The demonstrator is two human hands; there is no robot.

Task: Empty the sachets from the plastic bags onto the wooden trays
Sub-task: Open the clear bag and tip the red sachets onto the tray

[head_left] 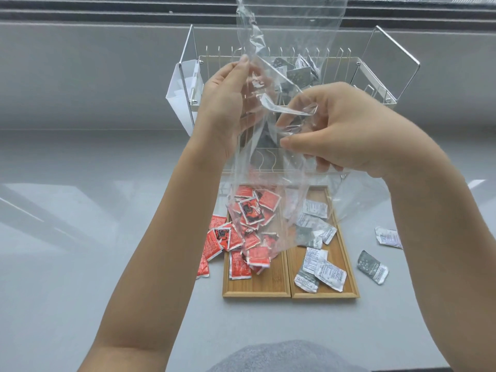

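Two wooden trays are lying side by side on the grey table point(80, 264), long edges touching: the left tray point(257, 287) and the right tray point(346, 280). Both hands are holding a clear plastic bag point(268, 146) up over the left tray. The left hand point(225, 103) is pinching the bag's left edge between thumb and fingers, high up. The right hand point(346, 130) is gripping a crumpled fold of the bag on its right side, fingers curled shut on the plastic. The bag's lower end is hanging down just over the left tray, with red sachets point(252, 210) showing through it.

More red sachets are piling on the far half of the left tray, and several are spilling over its left edge onto the table point(212, 245). That tray's near end is lying bare. Grey and white sachets point(319, 272) are lying scattered along the right tray, inside its rim. Two loose grey sachets are sitting on the table to the right of the trays, one near point(373, 267) and one farther right point(389, 237), well apart from the tray edge.

Beyond the trays a wire rack point(389, 65) is standing, with a white holder point(179, 98) hanging at its left end and grey sachets point(298, 73) resting inside. A second clear bag point(362, 202) is lying just past the right tray's far right corner. Wide open table is stretching to the left of the trays and along the near side. A grey fabric patch point(281, 355) is showing at the near edge.
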